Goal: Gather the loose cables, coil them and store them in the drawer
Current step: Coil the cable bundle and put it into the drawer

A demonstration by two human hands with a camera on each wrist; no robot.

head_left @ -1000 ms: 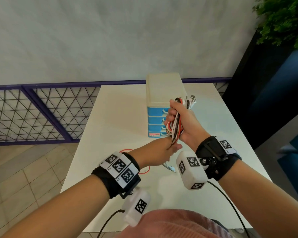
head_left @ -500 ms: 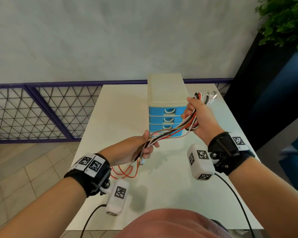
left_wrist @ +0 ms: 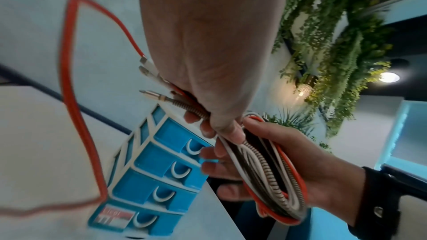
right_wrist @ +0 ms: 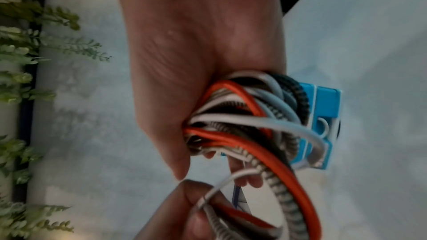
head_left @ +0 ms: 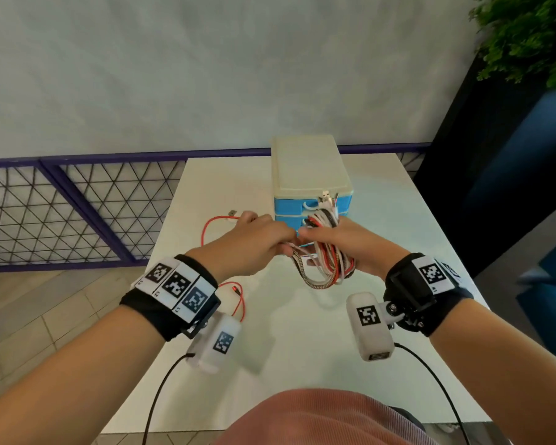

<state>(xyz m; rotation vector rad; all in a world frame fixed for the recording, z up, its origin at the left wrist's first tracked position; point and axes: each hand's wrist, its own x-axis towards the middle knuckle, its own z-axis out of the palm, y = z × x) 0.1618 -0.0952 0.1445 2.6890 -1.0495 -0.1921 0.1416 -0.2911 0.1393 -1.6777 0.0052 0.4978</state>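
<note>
Above the bench, the right grip clasps the coiled cables while the left grip pinches their plug ends before the drawer unit

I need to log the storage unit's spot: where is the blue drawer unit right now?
In the head view the blue drawer unit stands on the white table, far side, just behind both hands, drawers shut.

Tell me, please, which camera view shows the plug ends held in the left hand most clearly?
The left wrist view: the plug ends fan out from the left hand, metal tips sharp against the wall. The head view shows only one plug on the red cable beyond the knuckles. The right wrist view shows the cable bundle in the right hand, no plugs.
</note>
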